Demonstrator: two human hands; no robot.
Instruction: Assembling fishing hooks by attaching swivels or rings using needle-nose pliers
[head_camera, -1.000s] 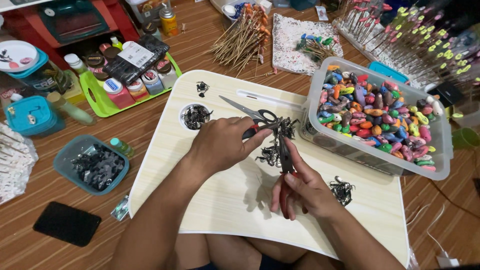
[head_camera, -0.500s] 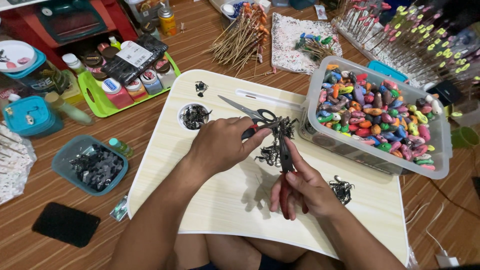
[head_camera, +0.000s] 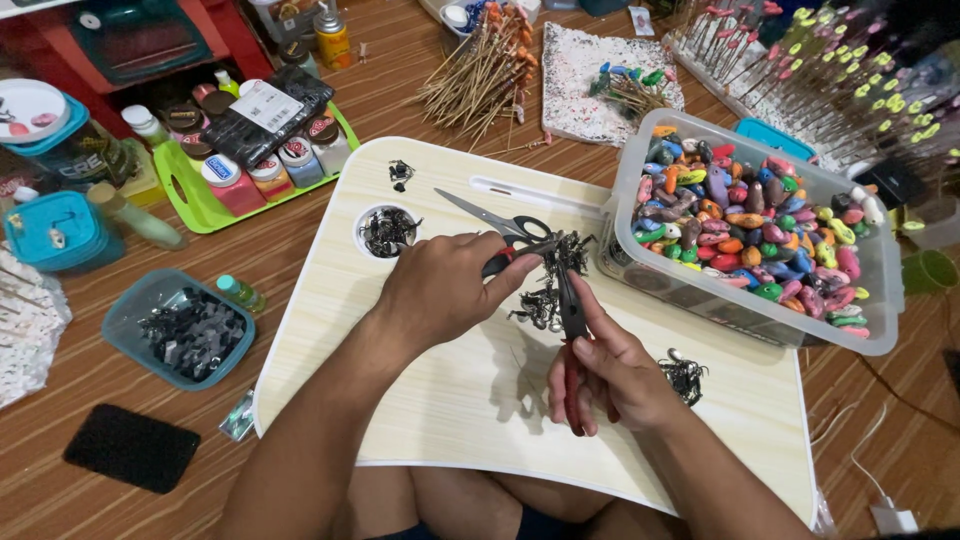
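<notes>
Dark metal hooks (head_camera: 548, 290) lay tangled in a small heap on the pale wooden surface (head_camera: 420, 400), just beside a clear tub of coloured beads (head_camera: 750, 235). The right hand (head_camera: 610, 370) had its fingers closed around red-handled pliers (head_camera: 572, 330), tips at the heap. The left hand (head_camera: 440, 290) pinched a small piece there, next to scissors (head_camera: 490, 220).

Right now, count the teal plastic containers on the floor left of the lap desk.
2: a lidded teal box at far left, and an open teal tub of dark pieces nearer the lap desk. Others may be hidden.
</notes>
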